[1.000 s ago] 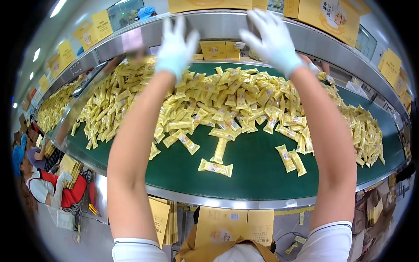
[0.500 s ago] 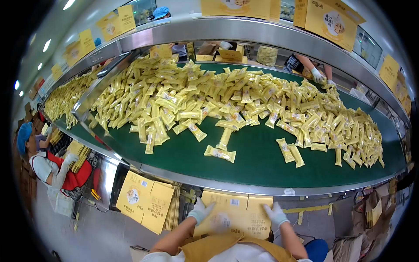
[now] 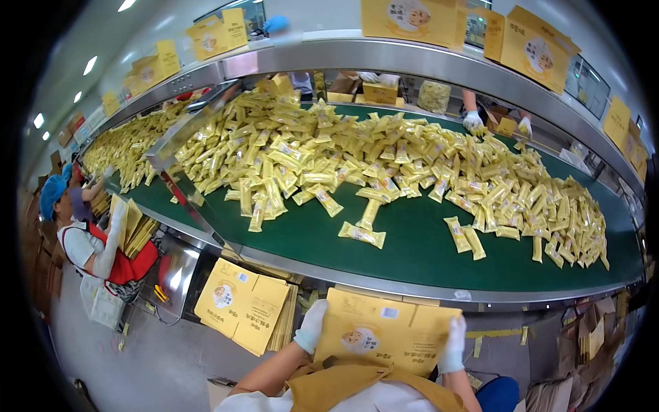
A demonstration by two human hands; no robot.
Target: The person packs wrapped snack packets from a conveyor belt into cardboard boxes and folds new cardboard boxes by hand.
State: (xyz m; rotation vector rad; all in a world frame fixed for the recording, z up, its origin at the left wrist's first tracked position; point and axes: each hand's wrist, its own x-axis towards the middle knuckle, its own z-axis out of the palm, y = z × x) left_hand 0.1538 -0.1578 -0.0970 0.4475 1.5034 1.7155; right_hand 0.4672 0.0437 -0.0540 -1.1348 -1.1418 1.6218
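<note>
A flattened yellow carton (image 3: pixel 391 336), printed with a round picture and a barcode label, is tilted up in front of my apron. My left hand (image 3: pixel 311 327), in a white glove, grips its left edge. On the opposite side my right hand (image 3: pixel 453 347), gloved too, is closed on the right edge; some fingers of both hands are hidden behind the cardboard. Just left of my left hand lies a stack of flat cartons (image 3: pixel 240 302). Beyond my hands, many yellow-wrapped snack packets (image 3: pixel 357 161) are heaped on a green conveyor belt (image 3: pixel 295 261).
The belt's metal edge (image 3: pixel 412 292) runs between me and the packets. A metal beam (image 3: pixel 309 58) carrying open cartons (image 3: pixel 535 48) spans overhead. At left, a co-worker in a red apron (image 3: pixel 137 264) holds cartons. Across the belt, another person's gloved hand (image 3: pixel 473 122) touches packets.
My hands have gone from spread fingers beside the carton to gripping its edges, and the carton is now raised and tilted. The view has shifted slightly left.
</note>
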